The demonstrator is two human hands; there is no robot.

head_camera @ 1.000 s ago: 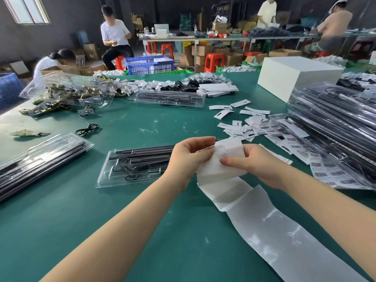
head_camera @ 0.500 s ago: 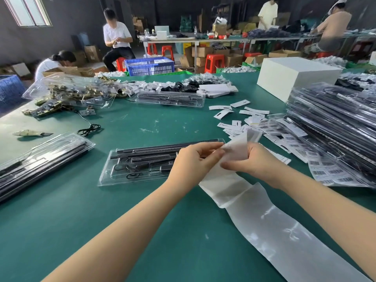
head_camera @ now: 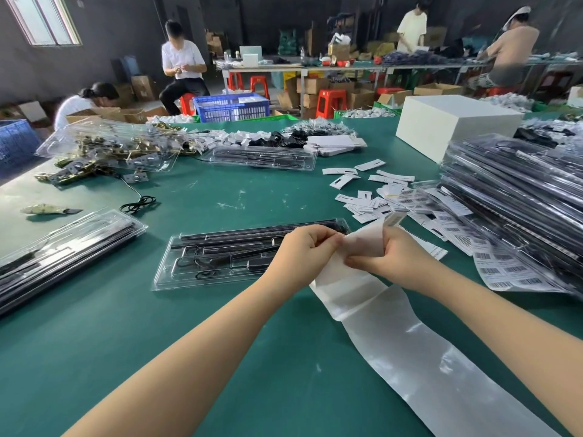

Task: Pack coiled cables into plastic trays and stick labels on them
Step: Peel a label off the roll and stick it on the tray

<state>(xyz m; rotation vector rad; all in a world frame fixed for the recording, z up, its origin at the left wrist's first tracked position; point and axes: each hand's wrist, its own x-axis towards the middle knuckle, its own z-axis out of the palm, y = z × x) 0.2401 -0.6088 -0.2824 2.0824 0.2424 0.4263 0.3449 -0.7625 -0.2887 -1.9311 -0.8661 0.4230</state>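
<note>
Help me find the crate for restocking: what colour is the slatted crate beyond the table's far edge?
Blue, seen in the head view: the crate.

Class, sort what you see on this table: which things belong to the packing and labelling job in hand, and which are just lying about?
In the job:
left hand and right hand, both gripping the label backing strip
label peeling up
clear tray of cables
barcode label sheets

Lying about:
white box
loose black cable
scattered paper tags
blue crate

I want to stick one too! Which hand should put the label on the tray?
Probably right: the right hand pinches the peeled label, while the left hand holds the backing beside the tray.
</note>
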